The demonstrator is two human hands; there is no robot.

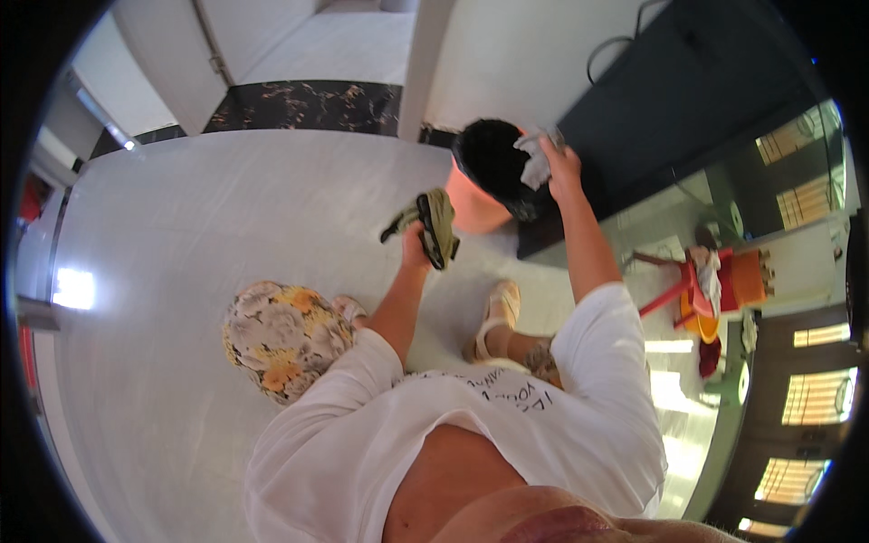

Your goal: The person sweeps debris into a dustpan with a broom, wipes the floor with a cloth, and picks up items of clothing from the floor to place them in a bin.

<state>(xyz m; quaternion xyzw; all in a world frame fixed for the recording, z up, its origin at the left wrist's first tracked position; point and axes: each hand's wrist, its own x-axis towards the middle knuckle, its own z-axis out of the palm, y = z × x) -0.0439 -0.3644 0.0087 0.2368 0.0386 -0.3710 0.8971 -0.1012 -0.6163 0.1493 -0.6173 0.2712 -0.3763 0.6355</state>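
Observation:
My left hand (415, 248) grips an olive-green item with black edging (440, 220), which looks like a shoe. It is held above the floor in front of my body. My right hand (563, 168) is shut on a crumpled light grey cloth (536, 163). This cloth hangs at the right side of the mouth of an orange bin (468, 200). A black liner (489, 153) covers the bin's rim and inside; what lies in it is too dark to see.
Beside the bin stands a long dark cabinet (652, 88) with a reflective front. Further up is a doorway with a dark marbled threshold (305, 105). Floral fabric (285, 339) spreads by my left foot. Red and orange stools (730, 278) appear at the right, possibly reflected.

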